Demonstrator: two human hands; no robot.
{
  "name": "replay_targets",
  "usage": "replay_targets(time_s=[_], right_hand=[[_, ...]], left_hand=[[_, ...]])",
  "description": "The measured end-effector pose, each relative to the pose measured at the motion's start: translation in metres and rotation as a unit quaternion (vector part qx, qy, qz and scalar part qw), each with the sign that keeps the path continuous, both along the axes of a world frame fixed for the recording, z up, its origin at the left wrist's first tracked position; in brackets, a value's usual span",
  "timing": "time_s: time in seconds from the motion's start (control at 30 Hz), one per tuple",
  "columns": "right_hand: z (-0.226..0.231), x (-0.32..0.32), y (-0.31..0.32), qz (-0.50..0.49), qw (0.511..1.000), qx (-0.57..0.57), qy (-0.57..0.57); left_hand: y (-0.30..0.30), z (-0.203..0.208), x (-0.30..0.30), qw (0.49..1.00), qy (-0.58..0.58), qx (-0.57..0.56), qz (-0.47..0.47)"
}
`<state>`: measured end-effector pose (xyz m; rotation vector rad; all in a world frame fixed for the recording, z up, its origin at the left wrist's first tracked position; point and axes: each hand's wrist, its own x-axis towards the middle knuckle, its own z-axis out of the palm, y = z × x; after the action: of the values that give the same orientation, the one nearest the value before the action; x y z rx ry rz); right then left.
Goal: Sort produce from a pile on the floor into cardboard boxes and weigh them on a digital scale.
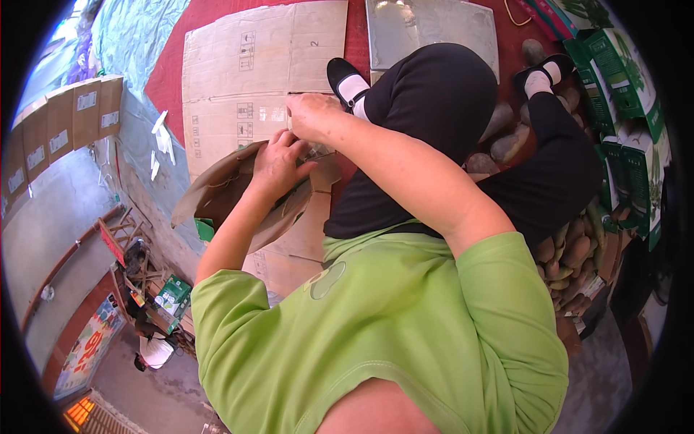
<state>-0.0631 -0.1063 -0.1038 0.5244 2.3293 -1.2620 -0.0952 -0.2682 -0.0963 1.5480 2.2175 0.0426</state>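
Brown cardboard: open container, before the person's left side; mouth upward, long axis slanting from lower left to upper right in the head view. Left hand: at the container's rim, thumb apart from bent fingers; whether these clamp the rim cannot be told. Right hand: over the flat cardboard sheet, fingers curled together, their hold hidden. Sheet: printed handling symbols and one numeral. Cartons, far left: white labels, print too small to read.

Cardboard sheet left of knee; boxes right
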Motion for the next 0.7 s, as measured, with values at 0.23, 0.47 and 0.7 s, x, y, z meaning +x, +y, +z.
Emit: replay_targets(time_s=[0.23, 0.47, 0.7], right_hand=[[0.01, 0.005, 0.001, 0.095, 0.994, -0.008, -0.048], [0.006, 0.0, 0.003, 0.064, 0.998, 0.007, -0.023], [0.004, 0.0, 0.004, 0.058, 0.998, -0.01, -0.021]], left_hand=[[0.0, -0.006, 0.008, 0.999, 0.001, -0.019, 0.039], [0.008, -0.011, 0.012, 0.992, 0.027, -0.101, 0.065], [0.013, -0.007, 0.013, 0.986, 0.044, -0.152, 0.05]])
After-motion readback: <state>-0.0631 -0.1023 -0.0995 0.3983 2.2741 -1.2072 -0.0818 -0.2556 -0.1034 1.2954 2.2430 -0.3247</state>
